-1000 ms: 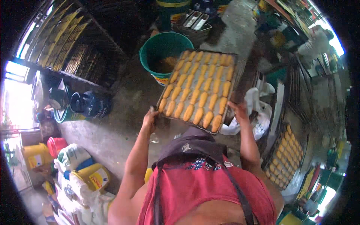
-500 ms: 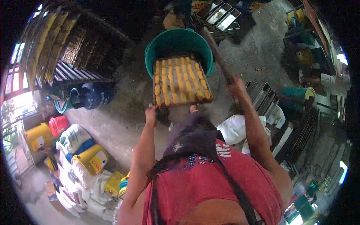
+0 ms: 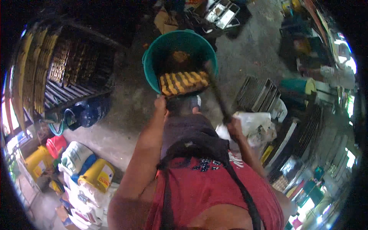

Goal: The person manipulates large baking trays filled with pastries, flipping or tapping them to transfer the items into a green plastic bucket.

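Observation:
My left hand (image 3: 161, 104) grips the near left corner of a dark baking tray, which carries rows of golden, finger-shaped baked pieces (image 3: 183, 82). The tray is tilted, its far part down inside a big green tub (image 3: 148, 71). In my right hand (image 3: 234, 128) is a long dark stick (image 3: 219, 96), its far end blurred near the tray's right edge. Whether stick and tray touch, I cannot tell. Deeper in the tub lies a brownish-golden patch (image 3: 181, 56), its details too dim to make out.
A rack of filled trays (image 3: 57, 69) stands at left, with a dark blue gas cylinder (image 3: 90, 113) below it. Yellow buckets (image 3: 97, 174) and sacks lie lower left. At right are stacked metal trays (image 3: 258, 94) and a white sack (image 3: 251, 124). More tins (image 3: 222, 17) sit beyond the tub.
The tray has gone from nearly flat across the tub's near rim to tipped into it. My right hand has come down and inward, bringing the stick's far end from beyond the tub to the tray.

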`<state>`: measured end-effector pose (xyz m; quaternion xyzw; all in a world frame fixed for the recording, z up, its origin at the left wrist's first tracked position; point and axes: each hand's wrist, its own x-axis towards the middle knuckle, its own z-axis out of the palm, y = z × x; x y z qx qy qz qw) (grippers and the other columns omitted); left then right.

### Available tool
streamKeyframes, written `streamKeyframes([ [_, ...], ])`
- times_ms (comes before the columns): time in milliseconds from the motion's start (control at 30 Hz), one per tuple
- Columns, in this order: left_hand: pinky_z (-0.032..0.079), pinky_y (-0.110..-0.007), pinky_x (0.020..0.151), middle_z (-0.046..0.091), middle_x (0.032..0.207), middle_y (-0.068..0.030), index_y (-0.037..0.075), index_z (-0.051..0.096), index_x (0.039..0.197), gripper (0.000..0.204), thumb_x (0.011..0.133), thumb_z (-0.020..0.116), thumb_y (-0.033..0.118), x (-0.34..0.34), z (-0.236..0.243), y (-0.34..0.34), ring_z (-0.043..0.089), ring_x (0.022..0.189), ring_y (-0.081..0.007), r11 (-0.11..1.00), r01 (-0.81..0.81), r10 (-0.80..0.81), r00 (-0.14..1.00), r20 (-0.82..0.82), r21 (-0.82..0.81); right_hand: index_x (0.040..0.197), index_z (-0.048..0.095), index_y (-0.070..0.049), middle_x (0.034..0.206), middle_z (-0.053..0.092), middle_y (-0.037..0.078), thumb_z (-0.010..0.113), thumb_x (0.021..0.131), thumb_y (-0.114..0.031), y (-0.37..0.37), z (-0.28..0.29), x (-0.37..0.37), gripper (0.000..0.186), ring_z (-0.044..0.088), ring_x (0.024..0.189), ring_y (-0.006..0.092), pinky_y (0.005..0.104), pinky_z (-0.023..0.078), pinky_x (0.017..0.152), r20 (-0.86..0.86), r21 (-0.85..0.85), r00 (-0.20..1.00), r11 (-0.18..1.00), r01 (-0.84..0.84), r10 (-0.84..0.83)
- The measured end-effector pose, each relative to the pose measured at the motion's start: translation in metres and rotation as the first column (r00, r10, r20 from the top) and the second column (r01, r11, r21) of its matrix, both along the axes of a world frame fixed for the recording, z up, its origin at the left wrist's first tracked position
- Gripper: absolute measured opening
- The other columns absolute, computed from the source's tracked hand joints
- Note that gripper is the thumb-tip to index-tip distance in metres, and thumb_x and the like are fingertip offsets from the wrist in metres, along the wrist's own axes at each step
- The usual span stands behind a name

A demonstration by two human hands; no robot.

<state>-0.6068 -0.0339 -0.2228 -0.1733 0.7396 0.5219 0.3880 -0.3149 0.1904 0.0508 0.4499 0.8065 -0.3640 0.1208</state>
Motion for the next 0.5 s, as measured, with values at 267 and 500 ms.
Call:
streamKeyframes([
  [267, 0.04, -0.04, 0.07, 0.056, 0.092, -0.016, -0.006, 0.053, 0.104, 0.038, 0.081, 0.051, 0.025, -0.015, 0.065, 0.056, 0.053, 0.081, -0.0269, 1.0, -0.006, 0.0, 0.962, 0.273, 0.021, 0.105, 0.051, 0.001, 0.091, 0.057, 0.016, 0.055, 0.074, -0.014, -0.075, -0.069, 0.009, 0.034, 0.057, 0.079, 0.0266, 0.0356, 0.046, 0.067, -0.118, 0.029, 0.979, 0.985, 0.169, -0.164],
  [500, 0.04, -0.044, 0.064, 0.058, 0.081, -0.0184, -0.005, 0.058, 0.095, 0.041, 0.078, 0.051, 0.031, -0.028, -0.014, 0.035, 0.056, 0.073, -0.0317, 0.882, 0.373, -0.328, 0.925, 0.194, -0.287, 0.088, 0.063, -0.001, 0.076, 0.065, 0.009, 0.057, 0.075, -0.025, -0.033, 0.081, -0.107, 0.028, 0.06, 0.064, 0.0228, 0.0337, 0.047, 0.06, -0.385, -0.014, 0.891, 0.967, 0.256, -0.241],
])
